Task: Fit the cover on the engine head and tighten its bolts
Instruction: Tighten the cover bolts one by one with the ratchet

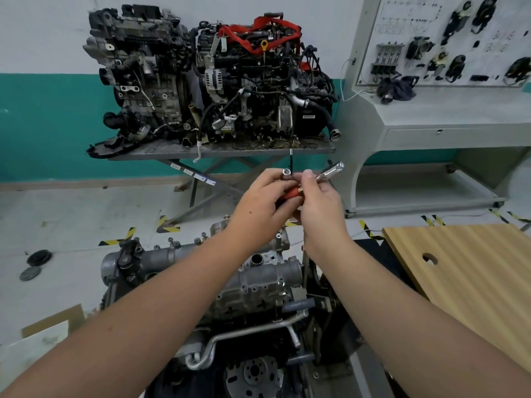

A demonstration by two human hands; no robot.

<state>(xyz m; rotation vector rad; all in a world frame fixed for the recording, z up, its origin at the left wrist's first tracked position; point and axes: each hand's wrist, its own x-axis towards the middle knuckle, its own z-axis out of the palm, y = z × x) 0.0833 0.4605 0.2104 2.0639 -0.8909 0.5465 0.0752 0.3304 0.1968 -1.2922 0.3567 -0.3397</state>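
While both arms are reaching out over the engine (258, 285), the two hands are meeting in mid-air above it, well clear of the metal. The left hand (260, 202) is curling round the red handle (290, 193) of a ratchet (330, 171) and pinching a small silver socket (286, 172) between its fingertips. The right hand (319, 205) is grasping the ratchet's chrome shank just beside the handle, thumb lying on top, with the ratchet head sticking out past the fingers toward the upper right. The cover (178, 252) is sitting on the engine head below the forearms, a grey cast piece running from the round end at the left toward the right, with several bolts (198, 240) standing up along its far edge. A bent metal pipe (247, 333) is crossing the near side of the engine. A wooden board (471, 280) with a round hole is lying to the right of it. Farther back, two more engines (207, 79) are resting on a grey table (218, 150) against a white and teal wall. A pale training panel (448, 41) with mounted parts is standing at the right. Two dark discs (36, 264) are lying on the floor at the left.
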